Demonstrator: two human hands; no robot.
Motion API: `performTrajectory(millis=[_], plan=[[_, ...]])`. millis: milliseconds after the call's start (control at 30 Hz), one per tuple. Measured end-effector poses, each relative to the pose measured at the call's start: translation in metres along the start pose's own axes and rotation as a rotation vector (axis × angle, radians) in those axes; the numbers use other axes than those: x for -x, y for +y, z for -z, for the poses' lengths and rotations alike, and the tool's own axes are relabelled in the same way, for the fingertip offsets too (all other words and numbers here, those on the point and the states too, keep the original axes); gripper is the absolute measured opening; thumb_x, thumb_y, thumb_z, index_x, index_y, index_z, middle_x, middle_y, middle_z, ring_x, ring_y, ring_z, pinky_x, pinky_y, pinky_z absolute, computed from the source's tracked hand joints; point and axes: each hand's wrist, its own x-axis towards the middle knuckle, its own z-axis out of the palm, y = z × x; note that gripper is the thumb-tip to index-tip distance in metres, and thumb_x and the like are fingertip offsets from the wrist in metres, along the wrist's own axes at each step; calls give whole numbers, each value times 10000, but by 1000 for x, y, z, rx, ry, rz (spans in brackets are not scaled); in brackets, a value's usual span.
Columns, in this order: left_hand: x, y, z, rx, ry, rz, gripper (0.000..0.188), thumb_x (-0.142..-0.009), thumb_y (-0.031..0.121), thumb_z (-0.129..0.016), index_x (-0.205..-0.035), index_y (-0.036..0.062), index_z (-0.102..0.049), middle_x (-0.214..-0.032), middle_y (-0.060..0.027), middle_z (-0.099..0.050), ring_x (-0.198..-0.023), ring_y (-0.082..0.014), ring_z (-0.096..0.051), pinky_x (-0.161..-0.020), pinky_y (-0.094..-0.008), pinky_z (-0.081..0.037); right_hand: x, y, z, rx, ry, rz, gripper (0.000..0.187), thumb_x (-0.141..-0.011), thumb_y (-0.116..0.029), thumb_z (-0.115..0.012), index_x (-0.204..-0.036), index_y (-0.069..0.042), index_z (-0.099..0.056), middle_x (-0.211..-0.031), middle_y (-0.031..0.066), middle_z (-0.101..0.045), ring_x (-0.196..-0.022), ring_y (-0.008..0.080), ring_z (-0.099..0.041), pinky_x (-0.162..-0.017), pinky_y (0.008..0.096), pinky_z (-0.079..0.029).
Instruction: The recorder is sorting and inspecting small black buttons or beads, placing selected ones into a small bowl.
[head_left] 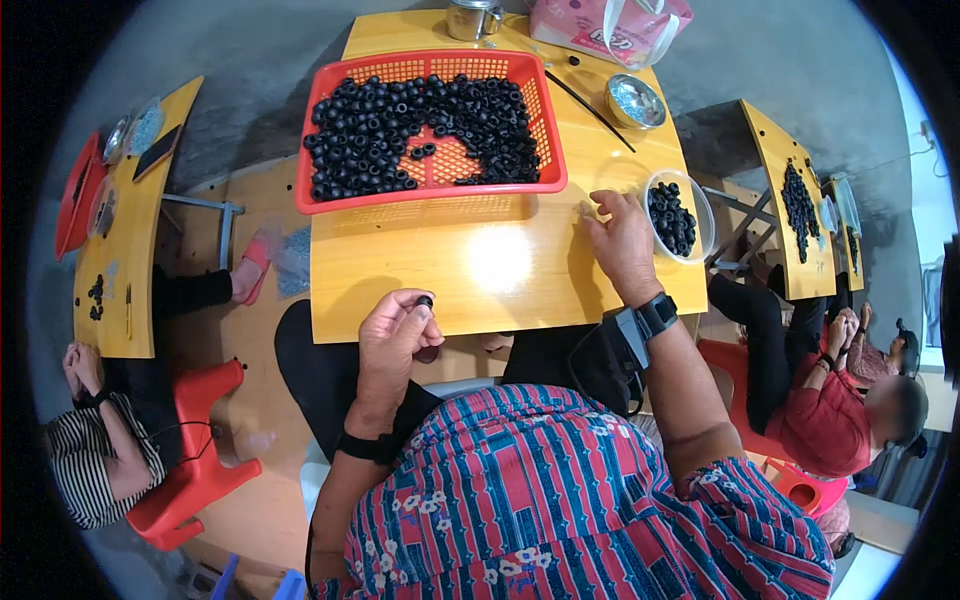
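My left hand [396,332] is closed at the near edge of the table, a small black round piece [425,301] pinched between thumb and fingers. My right hand [624,246] is low over the table at the right, fingers apart and slightly bent, with nothing visible in them. Beside it stands a clear round plastic tub [707,232], partly filled with black ring-like pieces [672,215]. Farther off, a red-orange plastic basket [430,198] holds a large heap of black hollow pieces [365,125], its mesh bottom showing in the middle.
Behind the tub are a metal bowl [636,102] of small pale bits and a thin black stick [590,110]. A metal cup [472,19] and a pink bag [610,28] stand at the far edge. People sit at yellow tables on the left [140,250] and right [775,185].
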Motion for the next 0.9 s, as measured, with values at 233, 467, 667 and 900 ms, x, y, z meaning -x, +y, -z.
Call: performTrajectory(millis=[233, 467, 667, 900], plan=[[1, -2, -2, -46, 18, -24, 162, -934, 93, -482, -1056, 6, -542, -732, -25, -567, -623, -73, -537, -569, -168, -432, 6, 13, -1, -60, -47, -57, 176, -727, -92, -676, -885, -18, -660, -818, 130, -600, -726, 263, -606, -671, 344, -489], [2, -6, -2, -93, 34, -64, 167, -937, 110, -488, -1060, 11, -541, -729, -18, -567, -615, -69, -526, -561, -167, -419, 13, 13, 4, -86, -69, -94, 143, -712, -83, -677, -843, -29, -659, -820, 136, -584, -753, 295, -599, -691, 367, -483], [1, -10, -2, -103, 26, -92, 172, -938, 112, -487, -1063, 6, -540, -719, -17, -568, -604, -68, -522, -560, -167, -420, 12, 12, 1, -119, -38, -79, 107, -717, -111, -667, -801, -44, -659, -801, 121, -595, -758, 294, -601, -683, 375, -483], [-1, -13, 2, -140, 34, -104, 173, -938, 109, -487, -1066, 4, -538, -733, -16, -562, -630, -69, -534, -587, -184, -461, 12, 11, 0, -102, 9, -32, 97, -747, -91, -577, -777, -49, -660, -790, 131, -601, -762, 328, -592, -681, 399, -481]])
